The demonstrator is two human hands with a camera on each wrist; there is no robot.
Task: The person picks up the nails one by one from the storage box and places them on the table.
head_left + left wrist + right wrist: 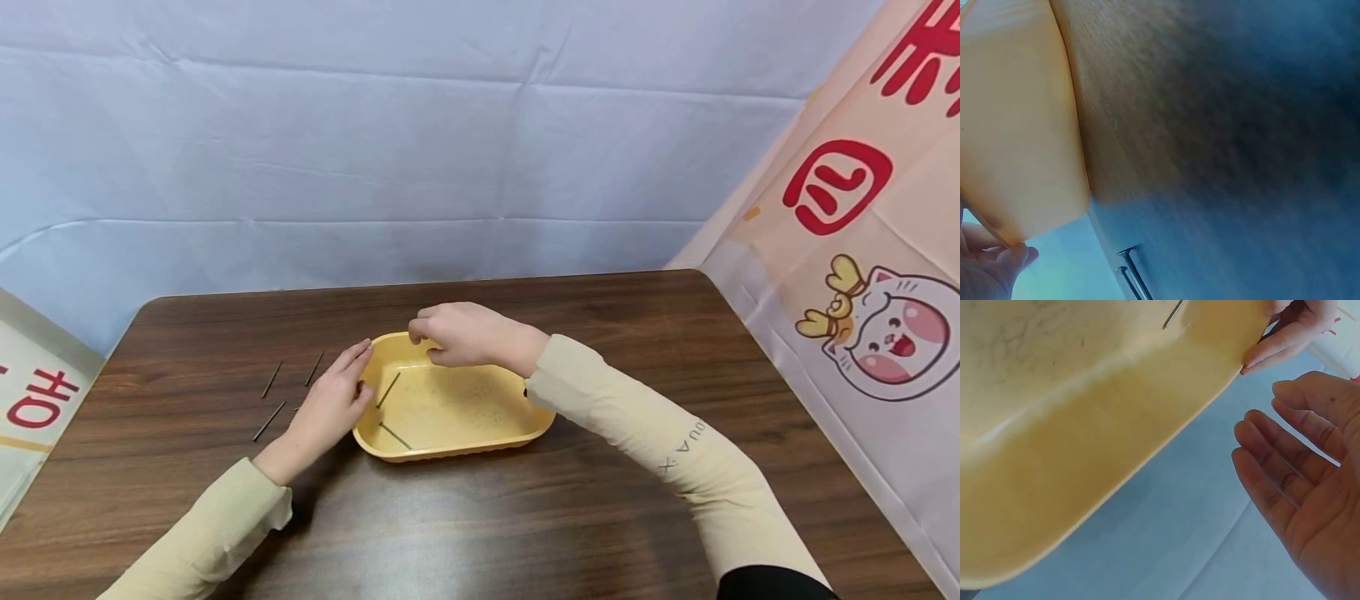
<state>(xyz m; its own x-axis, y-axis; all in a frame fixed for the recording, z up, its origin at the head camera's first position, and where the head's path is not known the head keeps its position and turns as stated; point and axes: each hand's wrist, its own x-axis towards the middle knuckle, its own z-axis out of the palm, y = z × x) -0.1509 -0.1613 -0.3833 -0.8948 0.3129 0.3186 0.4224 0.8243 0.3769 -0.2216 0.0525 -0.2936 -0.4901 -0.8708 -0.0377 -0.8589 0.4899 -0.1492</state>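
Observation:
A shallow yellow plastic tray (457, 417) sits on the table, with two nails inside near its left end, one nail (395, 436) close to the front wall. My left hand (333, 400) grips the tray's left rim; in the right wrist view the left hand (1297, 331) has its fingers at that edge. Over the far rim is my right hand (468, 333), its fingers loosely bent. The right wrist view shows the right hand (1316, 469) apart from the rim with nothing in it. Several loose nails, such as one nail (268, 421), lie left of the left hand.
A dark brown wooden table (465, 533) carries everything. Behind it hangs a pale blue cloth (360, 150). A printed banner (847, 250) with red characters and a cartoon cat stands at the right.

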